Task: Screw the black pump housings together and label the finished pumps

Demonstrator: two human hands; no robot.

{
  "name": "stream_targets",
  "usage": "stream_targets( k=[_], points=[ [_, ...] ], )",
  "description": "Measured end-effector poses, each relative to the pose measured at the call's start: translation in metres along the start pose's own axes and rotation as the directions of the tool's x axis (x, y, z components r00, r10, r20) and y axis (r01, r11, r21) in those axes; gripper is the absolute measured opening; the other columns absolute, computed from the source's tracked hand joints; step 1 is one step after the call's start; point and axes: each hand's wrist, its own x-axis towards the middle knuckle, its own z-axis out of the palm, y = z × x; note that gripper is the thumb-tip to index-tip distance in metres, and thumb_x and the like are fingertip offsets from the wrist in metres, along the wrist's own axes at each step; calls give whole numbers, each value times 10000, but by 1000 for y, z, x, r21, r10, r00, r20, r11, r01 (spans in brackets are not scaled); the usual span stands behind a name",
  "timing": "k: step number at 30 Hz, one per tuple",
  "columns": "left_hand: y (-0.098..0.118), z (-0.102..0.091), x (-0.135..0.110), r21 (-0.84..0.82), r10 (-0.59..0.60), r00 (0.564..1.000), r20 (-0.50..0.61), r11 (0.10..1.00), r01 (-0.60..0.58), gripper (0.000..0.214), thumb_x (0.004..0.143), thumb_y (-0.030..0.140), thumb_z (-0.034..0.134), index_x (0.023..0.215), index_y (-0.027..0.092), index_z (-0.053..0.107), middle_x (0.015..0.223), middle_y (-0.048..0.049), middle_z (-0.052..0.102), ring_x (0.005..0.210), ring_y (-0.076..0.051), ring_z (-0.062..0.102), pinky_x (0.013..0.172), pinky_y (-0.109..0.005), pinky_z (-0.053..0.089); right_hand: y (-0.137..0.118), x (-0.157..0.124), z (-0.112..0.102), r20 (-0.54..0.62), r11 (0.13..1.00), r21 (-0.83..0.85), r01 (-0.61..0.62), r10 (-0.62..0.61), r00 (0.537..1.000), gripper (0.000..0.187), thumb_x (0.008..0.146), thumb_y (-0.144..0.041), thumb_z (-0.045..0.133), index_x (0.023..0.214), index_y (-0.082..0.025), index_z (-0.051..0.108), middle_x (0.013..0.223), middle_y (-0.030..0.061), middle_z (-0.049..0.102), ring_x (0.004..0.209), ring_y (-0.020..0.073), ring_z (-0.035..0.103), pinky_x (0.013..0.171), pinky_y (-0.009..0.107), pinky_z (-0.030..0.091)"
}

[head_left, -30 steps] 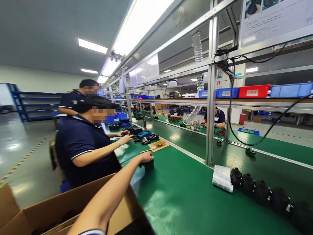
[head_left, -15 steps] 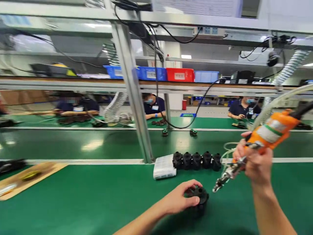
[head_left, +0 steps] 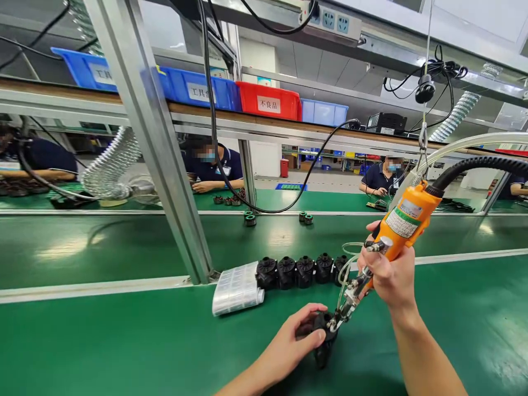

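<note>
My left hand (head_left: 295, 338) is wrapped around a round black plastic housing (head_left: 322, 352) on the green bench, thumb on the near side and fingers on the far side. In my right hand (head_left: 390, 272) is an orange electric screwdriver (head_left: 406, 217), gripped around its body and slanting down to the left. The metal tip of the screwdriver meets the top of the housing at its right edge. Thin clear tubes (head_left: 344, 275) run beside the metal nose. Whether a screw sits under the tip is too small to tell.
Several similar black housings (head_left: 305, 271) stand in a row behind my hands, beside a folded plastic sheet (head_left: 237, 289). A metal post (head_left: 154, 143) rises at left. Blue bins and a red bin (head_left: 270, 102) sit on the shelf. Co-workers sit across the bench. A black cable (head_left: 307, 187) hangs in front.
My right hand has brought the screwdriver down and left, from beside the housing onto its top. My left hand still holds the housing. The camera view has shifted and tilted.
</note>
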Motion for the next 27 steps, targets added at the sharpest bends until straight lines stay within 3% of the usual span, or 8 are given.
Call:
stream_targets(
  k=[5, 11, 22, 27],
  points=[
    [2, -1, 3, -4, -5, 1000, 4, 1000, 5, 485, 877, 448, 782, 1288, 226, 656, 1185, -68, 713, 1115, -282, 635, 1014, -394, 482, 1, -3, 18, -7, 992, -121, 29, -30, 1000, 430, 688, -369, 826, 987, -215, 558, 626, -78, 497, 478, 91, 447, 467, 229, 413],
    [6, 2, 2, -42, -9, 1000, 19, 999, 10, 446, 899, 403, 763, 1288, 226, 635, 1170, -55, 704, 1115, -272, 630, 1005, -382, 482, 6, -6, 33, -3, 973, -230, 17, -18, 1000, 382, 659, -354, 786, 918, -224, 537, 597, -84, 474, 487, 93, 420, 477, 235, 408],
    [2, 4, -2, -12, 1, 1000, -12, 1000, -1, 566, 883, 559, 778, 1317, 226, 634, 1235, -89, 708, 1172, -314, 638, 1069, -438, 488, 13, -2, 33, -22, 967, -254, -20, 14, 1000, 382, 682, -377, 795, 923, -203, 555, 615, -71, 496, 502, 95, 426, 479, 234, 407],
    [-12, 3, -13, -60, 39, 998, 43, 998, -37, 912, 782, 695, 832, 1508, 257, 497, 1500, -145, 589, 1431, -374, 513, 1239, -507, 351, -8, -1, 8, -124, 976, -217, 36, -64, 990, 452, 649, -298, 873, 1009, -192, 622, 715, -41, 565, 538, 101, 492, 498, 236, 453]
  ],
)
